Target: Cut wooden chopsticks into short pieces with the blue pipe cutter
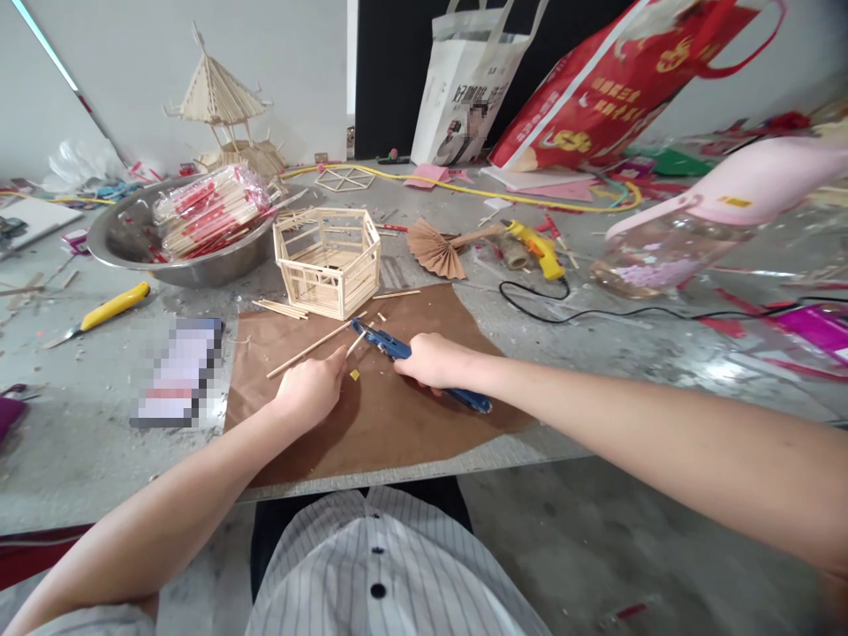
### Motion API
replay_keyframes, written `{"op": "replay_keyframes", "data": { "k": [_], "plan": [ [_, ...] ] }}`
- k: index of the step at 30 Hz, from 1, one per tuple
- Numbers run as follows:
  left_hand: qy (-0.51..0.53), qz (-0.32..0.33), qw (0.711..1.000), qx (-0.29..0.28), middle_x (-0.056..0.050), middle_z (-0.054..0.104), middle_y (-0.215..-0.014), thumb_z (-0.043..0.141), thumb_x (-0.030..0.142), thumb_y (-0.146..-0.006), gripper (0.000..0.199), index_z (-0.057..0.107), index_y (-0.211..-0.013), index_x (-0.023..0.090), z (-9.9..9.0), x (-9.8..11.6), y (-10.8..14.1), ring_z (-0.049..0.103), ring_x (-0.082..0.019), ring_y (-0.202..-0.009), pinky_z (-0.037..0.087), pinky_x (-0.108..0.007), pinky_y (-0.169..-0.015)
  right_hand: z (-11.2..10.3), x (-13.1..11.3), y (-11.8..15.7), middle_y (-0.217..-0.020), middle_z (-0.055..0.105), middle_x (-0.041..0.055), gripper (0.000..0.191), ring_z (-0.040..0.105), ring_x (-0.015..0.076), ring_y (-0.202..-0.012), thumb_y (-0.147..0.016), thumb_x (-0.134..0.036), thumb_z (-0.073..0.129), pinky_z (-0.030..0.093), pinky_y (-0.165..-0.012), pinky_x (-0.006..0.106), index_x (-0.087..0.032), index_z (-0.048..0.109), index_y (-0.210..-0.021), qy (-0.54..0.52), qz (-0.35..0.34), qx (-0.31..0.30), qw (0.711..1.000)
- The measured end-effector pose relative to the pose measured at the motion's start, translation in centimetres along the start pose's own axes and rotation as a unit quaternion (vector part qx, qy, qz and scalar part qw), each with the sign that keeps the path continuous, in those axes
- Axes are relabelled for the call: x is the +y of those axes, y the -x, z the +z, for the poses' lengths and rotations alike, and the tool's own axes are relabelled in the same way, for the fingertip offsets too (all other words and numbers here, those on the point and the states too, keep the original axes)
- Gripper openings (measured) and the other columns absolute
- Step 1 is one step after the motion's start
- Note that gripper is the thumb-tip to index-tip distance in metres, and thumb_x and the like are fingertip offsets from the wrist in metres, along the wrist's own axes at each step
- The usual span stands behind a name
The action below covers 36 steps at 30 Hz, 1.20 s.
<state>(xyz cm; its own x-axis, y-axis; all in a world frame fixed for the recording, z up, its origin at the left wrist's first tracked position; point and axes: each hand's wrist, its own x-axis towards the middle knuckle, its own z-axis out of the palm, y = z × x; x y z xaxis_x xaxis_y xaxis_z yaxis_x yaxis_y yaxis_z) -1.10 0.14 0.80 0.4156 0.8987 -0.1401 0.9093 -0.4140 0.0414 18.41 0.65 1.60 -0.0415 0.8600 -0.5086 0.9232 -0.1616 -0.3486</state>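
Note:
My left hand (311, 389) is closed on a thin wooden stick (356, 343), its tip reaching to the jaws of blue cutters (388, 343). Wrapped round the cutters' handles is my right hand (432, 359); one handle end sticks out below the wrist. Both hands are over a brown sheet (397, 433). A longer stick (301, 352) lies by my left fingers, and a small yellow scrap (355, 375) is just below them. Beyond the tool stands a hexagonal wooden stick frame (329, 265), open at the top.
A metal basin (125, 238) holds bundled sticks at the left, near a yellow utility knife (116, 306) and a phone (178, 371). A stick pagoda (222, 97) stands behind. To the right are a yellow glue gun (540, 250), its black cord, and a pink-lidded bottle (662, 247).

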Motion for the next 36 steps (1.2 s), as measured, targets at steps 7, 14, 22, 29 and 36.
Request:
{"op": "replay_keyframes", "data": {
  "k": [7, 14, 22, 29, 36],
  "plan": [
    [-0.004, 0.003, 1.000, 0.010, -0.007, 0.063, -0.077, 0.018, 0.036, -0.084, 0.040, 0.037, -0.118, 0.025, -0.04, 0.06, -0.02, 0.059, -0.020, -0.069, 0.041, -0.027, -0.058, 0.02, -0.09, 0.09, -0.045, 0.058, 0.0075, 0.036, 0.052, 0.0141, -0.035, -0.069, -0.042, 0.042, 0.039, -0.041, 0.022, -0.011, 0.059, -0.061, -0.008, 0.012, 0.004, 1.000],
    [-0.009, -0.004, 1.000, 0.004, -0.006, 0.062, -0.077, 0.018, 0.036, -0.084, 0.039, 0.038, -0.117, 0.025, -0.03, 0.08, -0.01, 0.059, -0.019, -0.070, 0.041, -0.027, -0.060, 0.15, 0.04, -0.10, -0.049, 0.060, 0.0089, 0.037, 0.053, 0.0153, -0.037, -0.070, -0.042, 0.042, 0.040, -0.043, 0.025, -0.010, 0.060, -0.066, -0.006, 0.011, 0.005, 1.000],
    [-0.013, 0.001, 1.000, 0.007, -0.006, 0.063, -0.078, 0.019, 0.033, -0.084, 0.039, 0.034, -0.120, 0.026, -0.11, 0.08, 0.00, 0.059, -0.020, -0.069, 0.042, -0.028, -0.060, 0.16, 0.10, -0.02, -0.047, 0.059, 0.0082, 0.034, 0.053, 0.0153, -0.036, -0.069, -0.041, 0.043, 0.039, -0.042, 0.024, -0.011, 0.059, -0.064, -0.009, 0.003, 0.018, 1.000],
    [0.013, 0.014, 1.000, 0.006, -0.005, 0.062, -0.076, 0.021, 0.033, -0.084, 0.036, 0.043, -0.112, 0.025, -0.37, 0.02, -0.12, 0.059, -0.018, -0.069, 0.042, -0.025, -0.060, -0.16, 0.06, 0.40, -0.059, 0.063, 0.0066, 0.024, 0.052, 0.0115, -0.034, -0.067, -0.032, 0.044, 0.040, -0.039, 0.022, -0.012, 0.055, -0.057, -0.085, -0.009, -0.026, 0.996],
    [-0.013, 0.013, 1.000, 0.021, -0.005, 0.063, -0.073, 0.020, 0.034, -0.084, 0.037, 0.040, -0.114, 0.026, -0.08, 0.00, -0.19, 0.059, -0.019, -0.065, 0.042, -0.027, -0.057, -0.04, -0.05, 0.30, -0.051, 0.060, 0.0072, 0.029, 0.052, 0.0137, -0.034, -0.067, -0.037, 0.045, 0.040, -0.039, 0.023, -0.012, 0.056, -0.055, -0.054, 0.005, 0.001, 0.999]
  ]
}}
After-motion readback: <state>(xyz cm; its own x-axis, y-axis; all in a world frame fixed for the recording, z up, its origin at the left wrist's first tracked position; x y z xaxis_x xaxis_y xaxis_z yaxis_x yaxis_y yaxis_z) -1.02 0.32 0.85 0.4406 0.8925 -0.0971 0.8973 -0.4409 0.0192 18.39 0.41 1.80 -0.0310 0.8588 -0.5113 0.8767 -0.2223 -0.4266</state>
